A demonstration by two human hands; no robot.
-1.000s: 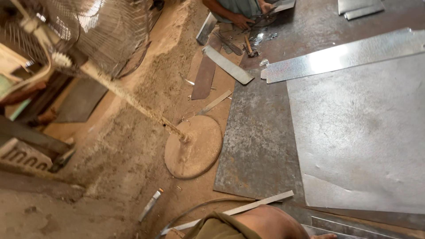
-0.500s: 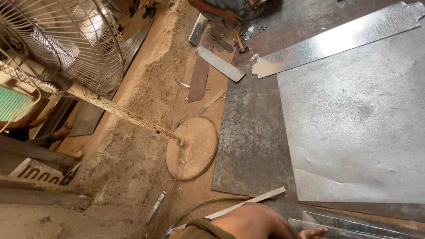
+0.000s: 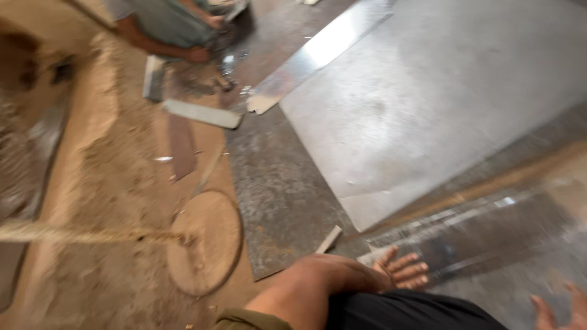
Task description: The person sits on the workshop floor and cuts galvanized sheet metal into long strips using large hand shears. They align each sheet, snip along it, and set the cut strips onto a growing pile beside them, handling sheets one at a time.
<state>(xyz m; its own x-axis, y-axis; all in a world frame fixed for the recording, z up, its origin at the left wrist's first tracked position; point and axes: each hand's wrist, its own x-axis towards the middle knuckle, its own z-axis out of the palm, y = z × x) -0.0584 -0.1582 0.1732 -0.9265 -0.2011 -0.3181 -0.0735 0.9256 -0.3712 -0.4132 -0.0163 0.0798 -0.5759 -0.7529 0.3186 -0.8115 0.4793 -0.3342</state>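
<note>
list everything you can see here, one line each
metal sheet: 1, silver-grey, flat on floor, upper right
metal strip: 1, shiny, along sheet's left edge
dark plate: 1, rusty grey, under the sheet
fan base: 1, dusty tan disc, lower left
offcuts: several, grey, upper left floor
co-worker: 1, crouched, top left
left hand: 1, open, fingers spread over a shiny strip, bottom centre
right hand: 1, open, bottom right corner, blurred

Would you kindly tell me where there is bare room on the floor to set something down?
The big steel sheet is bare across its middle. The dark plate between it and the round fan base is also free. It is crowded at the top left, where scraps lie beside another person.
</note>
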